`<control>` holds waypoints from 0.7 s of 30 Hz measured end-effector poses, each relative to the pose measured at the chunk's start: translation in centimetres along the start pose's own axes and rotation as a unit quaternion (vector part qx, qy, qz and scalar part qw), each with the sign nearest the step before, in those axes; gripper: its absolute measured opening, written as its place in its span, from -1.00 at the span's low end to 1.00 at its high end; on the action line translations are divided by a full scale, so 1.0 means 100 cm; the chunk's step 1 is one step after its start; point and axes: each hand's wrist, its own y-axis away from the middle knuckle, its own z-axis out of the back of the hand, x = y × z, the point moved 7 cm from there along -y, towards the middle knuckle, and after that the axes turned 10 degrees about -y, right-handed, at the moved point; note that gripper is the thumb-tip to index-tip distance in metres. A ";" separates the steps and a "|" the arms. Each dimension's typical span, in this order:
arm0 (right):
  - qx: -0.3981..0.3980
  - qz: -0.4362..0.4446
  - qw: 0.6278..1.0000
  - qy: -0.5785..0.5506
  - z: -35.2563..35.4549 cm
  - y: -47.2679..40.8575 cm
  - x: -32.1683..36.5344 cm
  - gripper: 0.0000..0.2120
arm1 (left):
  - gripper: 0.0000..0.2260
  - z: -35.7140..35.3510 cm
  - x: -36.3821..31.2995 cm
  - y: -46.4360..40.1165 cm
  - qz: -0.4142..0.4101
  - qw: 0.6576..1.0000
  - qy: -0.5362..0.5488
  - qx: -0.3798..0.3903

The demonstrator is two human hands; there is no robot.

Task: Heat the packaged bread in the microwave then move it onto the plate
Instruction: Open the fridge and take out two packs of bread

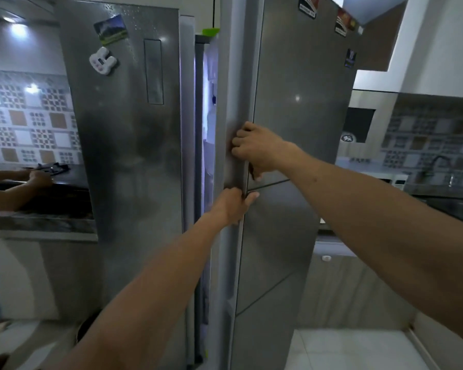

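Note:
A tall silver fridge fills the middle of the head view. Its right door stands partly ajar, and a lit interior shows through the narrow gap. My right hand grips the left edge of that door at mid height, fingers curled round it. My left hand grips the same edge just below, thumb on the door's front. The fridge's left door is closed and carries magnets. No packaged bread, microwave or plate can be seen.
Another person's arm and hand rest on the dark counter at the left, beside the fridge. A sink with a tap sits at the right, with cabinets below. White floor tiles lie at the lower right.

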 end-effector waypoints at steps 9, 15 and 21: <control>-0.028 -0.038 0.998 -0.048 0.002 0.090 0.006 -0.72 | -0.59 -0.015 -0.085 0.065 -0.087 0.984 -0.096 0.121; -0.067 -0.166 0.964 -0.198 -0.002 0.176 0.004 -0.56 | -0.89 -0.030 -0.149 0.118 -0.387 0.885 -0.257 -0.012; -0.101 -0.340 0.885 -0.301 -0.020 0.249 0.008 -0.40 | -0.83 -0.070 -0.192 0.134 -0.553 0.692 -0.464 -0.028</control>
